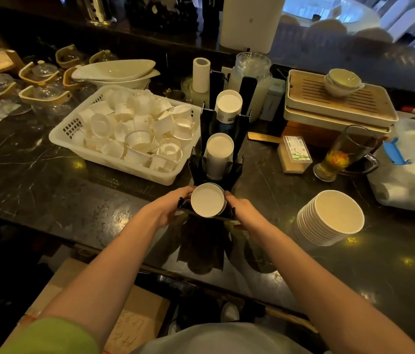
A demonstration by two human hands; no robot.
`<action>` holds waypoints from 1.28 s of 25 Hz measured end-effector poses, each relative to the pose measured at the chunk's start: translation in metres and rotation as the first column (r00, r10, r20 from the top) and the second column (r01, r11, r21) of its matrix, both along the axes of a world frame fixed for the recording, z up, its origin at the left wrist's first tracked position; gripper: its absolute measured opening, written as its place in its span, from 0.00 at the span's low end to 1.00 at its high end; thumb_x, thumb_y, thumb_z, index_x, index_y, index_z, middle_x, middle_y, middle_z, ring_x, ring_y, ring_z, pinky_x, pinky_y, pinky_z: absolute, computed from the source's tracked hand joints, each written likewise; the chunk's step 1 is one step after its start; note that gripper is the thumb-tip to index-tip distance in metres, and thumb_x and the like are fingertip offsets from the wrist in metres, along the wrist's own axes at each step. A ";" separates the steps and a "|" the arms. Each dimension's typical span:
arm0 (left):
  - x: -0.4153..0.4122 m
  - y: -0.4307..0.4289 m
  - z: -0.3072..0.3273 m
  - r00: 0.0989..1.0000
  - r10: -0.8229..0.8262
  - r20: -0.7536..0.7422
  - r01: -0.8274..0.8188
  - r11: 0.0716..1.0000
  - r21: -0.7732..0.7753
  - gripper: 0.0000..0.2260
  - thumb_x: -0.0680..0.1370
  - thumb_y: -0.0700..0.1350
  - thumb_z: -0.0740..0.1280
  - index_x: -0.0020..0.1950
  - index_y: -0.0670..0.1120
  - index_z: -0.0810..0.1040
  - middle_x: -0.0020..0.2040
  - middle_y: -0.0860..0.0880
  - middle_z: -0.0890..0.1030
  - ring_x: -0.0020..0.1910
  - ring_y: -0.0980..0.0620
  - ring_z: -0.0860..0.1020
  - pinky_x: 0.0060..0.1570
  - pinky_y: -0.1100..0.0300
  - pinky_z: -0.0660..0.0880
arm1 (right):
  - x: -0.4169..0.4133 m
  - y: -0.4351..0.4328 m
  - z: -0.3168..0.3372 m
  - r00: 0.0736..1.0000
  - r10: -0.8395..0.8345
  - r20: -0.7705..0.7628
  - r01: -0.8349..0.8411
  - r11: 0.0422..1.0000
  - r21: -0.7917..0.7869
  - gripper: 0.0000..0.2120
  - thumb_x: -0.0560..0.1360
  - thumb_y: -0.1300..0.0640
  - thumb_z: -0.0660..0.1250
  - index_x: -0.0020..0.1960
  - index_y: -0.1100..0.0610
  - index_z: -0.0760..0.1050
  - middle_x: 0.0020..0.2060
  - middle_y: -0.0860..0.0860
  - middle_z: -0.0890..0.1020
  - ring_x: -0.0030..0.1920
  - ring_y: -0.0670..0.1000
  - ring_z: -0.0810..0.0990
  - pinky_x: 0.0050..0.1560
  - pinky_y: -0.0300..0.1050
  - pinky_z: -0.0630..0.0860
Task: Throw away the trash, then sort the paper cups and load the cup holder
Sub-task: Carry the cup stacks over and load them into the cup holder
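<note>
- Cup holder (pixel 218 139): black, three slots in a row, standing on the dark marble table (pixel 48 175).
- Nearest cup stack (pixel 208 203): in the holder's front slot, mouth toward the camera.
- Left hand (pixel 168 208): on the stack's left side, fingers curled against it.
- Right hand (pixel 246 213): on the stack's right side, fingers closed against it.
- Middle cup stack (pixel 219 149) and rear cup stack (pixel 229 103): in the holder's other two slots.
- Loose stack of paper cups (pixel 331 218): lying tilted on the table, right of the holder.
- White basket (pixel 79 146): left of the holder, heaped with small white cups.

Head cam, down at counter (pixel 48 175).
</note>
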State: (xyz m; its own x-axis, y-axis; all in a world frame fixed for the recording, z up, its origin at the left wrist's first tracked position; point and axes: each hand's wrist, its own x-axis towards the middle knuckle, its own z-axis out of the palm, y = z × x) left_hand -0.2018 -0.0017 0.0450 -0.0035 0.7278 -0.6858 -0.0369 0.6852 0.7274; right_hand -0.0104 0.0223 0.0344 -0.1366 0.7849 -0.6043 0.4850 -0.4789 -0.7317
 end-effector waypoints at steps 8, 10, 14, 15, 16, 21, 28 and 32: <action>-0.002 0.003 -0.001 0.994 -0.034 -0.106 0.038 0.999 0.039 0.12 0.81 0.50 0.63 0.60 0.47 0.79 0.58 0.42 0.79 0.57 0.45 0.76 0.62 0.51 0.73 | -0.003 -0.007 0.003 0.998 -0.055 -0.042 0.052 0.997 -0.058 0.26 0.82 0.41 0.55 0.72 0.56 0.68 0.70 0.56 0.73 0.66 0.57 0.72 0.64 0.54 0.71; -0.003 -0.002 0.003 0.989 -0.073 -0.131 0.079 0.996 0.043 0.15 0.81 0.55 0.61 0.61 0.49 0.79 0.62 0.44 0.78 0.64 0.45 0.73 0.70 0.45 0.65 | -0.003 -0.009 0.007 0.998 -0.047 -0.051 0.045 0.998 -0.046 0.24 0.82 0.40 0.55 0.70 0.55 0.70 0.67 0.56 0.75 0.64 0.57 0.73 0.66 0.56 0.71; -0.005 -0.021 0.021 0.995 -0.045 -0.091 0.056 0.990 0.129 0.20 0.82 0.60 0.56 0.63 0.50 0.79 0.61 0.53 0.78 0.68 0.50 0.68 0.70 0.47 0.63 | 0.004 -0.021 0.028 0.992 -0.021 -0.124 0.021 1.000 -0.005 0.18 0.81 0.39 0.57 0.61 0.50 0.74 0.55 0.47 0.77 0.57 0.48 0.75 0.63 0.53 0.71; -0.005 -0.028 0.028 0.994 -0.039 -0.103 0.057 0.983 0.174 0.21 0.82 0.60 0.54 0.65 0.50 0.79 0.62 0.54 0.78 0.69 0.51 0.67 0.70 0.48 0.63 | 0.007 -0.026 0.035 0.989 -0.003 -0.151 0.007 1.000 0.027 0.20 0.81 0.40 0.57 0.65 0.51 0.74 0.57 0.45 0.76 0.58 0.48 0.75 0.62 0.50 0.71; -0.005 -0.036 0.035 0.991 -0.034 -0.129 0.064 0.970 0.236 0.21 0.83 0.59 0.53 0.66 0.51 0.78 0.62 0.54 0.78 0.69 0.52 0.68 0.69 0.50 0.64 | 0.011 -0.031 0.043 0.985 0.018 -0.172 -0.004 0.997 0.082 0.21 0.81 0.41 0.58 0.68 0.51 0.73 0.59 0.44 0.76 0.61 0.48 0.74 0.61 0.47 0.71; 0.010 -0.080 0.087 0.950 0.175 -0.259 0.078 0.668 0.740 0.11 0.82 0.50 0.62 0.63 0.54 0.77 0.57 0.58 0.81 0.61 0.61 0.78 0.60 0.64 0.73 | 0.039 -0.063 0.088 0.990 0.119 -0.073 -0.058 0.826 0.561 0.19 0.80 0.48 0.63 0.70 0.49 0.71 0.60 0.44 0.79 0.61 0.39 0.77 0.61 0.40 0.75; 0.102 -0.071 0.116 0.959 -0.073 -0.274 0.274 0.492 0.826 0.15 0.80 0.49 0.65 0.67 0.51 0.74 0.62 0.57 0.79 0.63 0.61 0.76 0.62 0.60 0.74 | 0.122 -0.078 0.115 0.977 -0.051 0.205 -0.154 0.492 0.857 0.27 0.79 0.47 0.65 0.75 0.49 0.62 0.68 0.42 0.71 0.69 0.38 0.69 0.66 0.33 0.67; 0.166 -0.051 0.086 0.944 -0.142 -0.297 0.324 0.565 0.759 0.23 0.79 0.52 0.66 0.73 0.54 0.67 0.71 0.53 0.71 0.68 0.60 0.71 0.68 0.56 0.70 | 0.181 -0.066 0.098 0.977 -0.093 0.194 -0.117 0.526 0.843 0.33 0.77 0.44 0.68 0.77 0.48 0.58 0.71 0.42 0.67 0.70 0.36 0.66 0.67 0.32 0.65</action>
